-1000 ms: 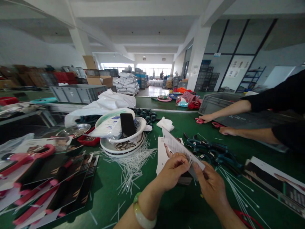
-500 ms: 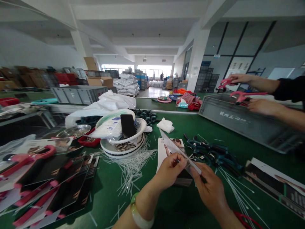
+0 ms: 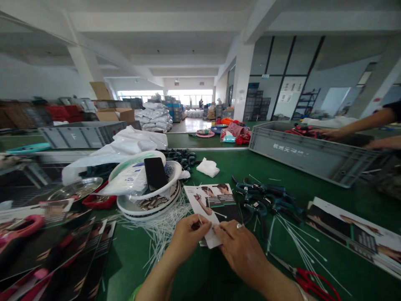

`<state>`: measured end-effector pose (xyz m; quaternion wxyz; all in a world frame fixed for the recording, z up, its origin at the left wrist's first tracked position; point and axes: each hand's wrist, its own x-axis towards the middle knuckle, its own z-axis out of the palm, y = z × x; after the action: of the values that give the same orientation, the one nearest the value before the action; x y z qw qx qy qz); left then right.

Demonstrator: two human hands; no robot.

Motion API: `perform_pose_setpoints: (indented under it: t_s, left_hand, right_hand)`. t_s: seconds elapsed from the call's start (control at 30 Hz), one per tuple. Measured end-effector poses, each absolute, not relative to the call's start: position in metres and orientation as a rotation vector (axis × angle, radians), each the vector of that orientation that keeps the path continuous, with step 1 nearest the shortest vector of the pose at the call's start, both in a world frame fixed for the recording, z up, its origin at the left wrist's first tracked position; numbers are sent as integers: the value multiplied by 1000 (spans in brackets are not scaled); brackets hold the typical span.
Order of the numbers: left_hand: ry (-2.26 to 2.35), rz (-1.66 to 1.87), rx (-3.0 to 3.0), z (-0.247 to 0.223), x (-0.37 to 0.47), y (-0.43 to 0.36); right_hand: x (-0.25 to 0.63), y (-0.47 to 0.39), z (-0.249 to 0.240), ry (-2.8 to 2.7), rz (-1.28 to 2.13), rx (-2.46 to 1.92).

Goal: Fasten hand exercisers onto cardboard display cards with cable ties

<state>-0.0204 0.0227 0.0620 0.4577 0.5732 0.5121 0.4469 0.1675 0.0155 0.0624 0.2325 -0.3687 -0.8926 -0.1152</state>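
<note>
Both my hands meet low over the green table at a white printed card (image 3: 214, 239). My left hand (image 3: 188, 238) is closed in a pinch at the card's left side, with a thin white cable tie (image 3: 222, 215) at its fingertips. My right hand (image 3: 246, 251), wearing a ring, is closed on the card's right edge. Just beyond lies a stack of printed cards (image 3: 224, 200) with dark panels and pictures. Right of the stack are teal-handled pliers (image 3: 266, 196) in a heap. The fingers hide where the tie meets the card.
Red-handled scissors (image 3: 313, 282) and loose cable ties (image 3: 302, 242) lie at right, near more cards (image 3: 354, 234). A co-worker's hand (image 3: 332, 133) reaches into a grey crate (image 3: 300, 152). At left are stacked bowls (image 3: 147, 213), a phone (image 3: 156, 173) and carded pink-handled tools (image 3: 31, 225).
My hands have lowered the card from a raised, tilted position and come closer together. The view has turned right. The co-worker's hands have gone down into the crate with the pink tools.
</note>
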Motion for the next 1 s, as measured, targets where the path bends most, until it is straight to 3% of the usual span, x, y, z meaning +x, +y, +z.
perform_pose_setpoints:
  t_s: [0.1, 0.17, 0.27, 0.5, 0.73, 1.0]
  left_hand:
    - [1339, 1109, 1468, 51, -33, 35]
    - [1335, 1060, 1525, 46, -35, 42]
    - [1417, 1028, 1617, 38, -31, 49]
    - [1573, 1241, 1744, 3, -17, 54]
    - [1471, 1183, 1622, -7, -16, 57]
    - [1515, 1250, 1687, -18, -8, 57]
  right_hand:
    - [198, 51, 68, -2523, -113, -1150]
    - [226, 90, 70, -2331, -192, -1696]
    - [259, 150, 63, -2311, -228, -1898]
    - [272, 230, 41, -2487, -199, -1991]
    - [280, 240, 46, -2671, -289, -1700]
    - [264, 205, 124, -2166, -641, -1581]
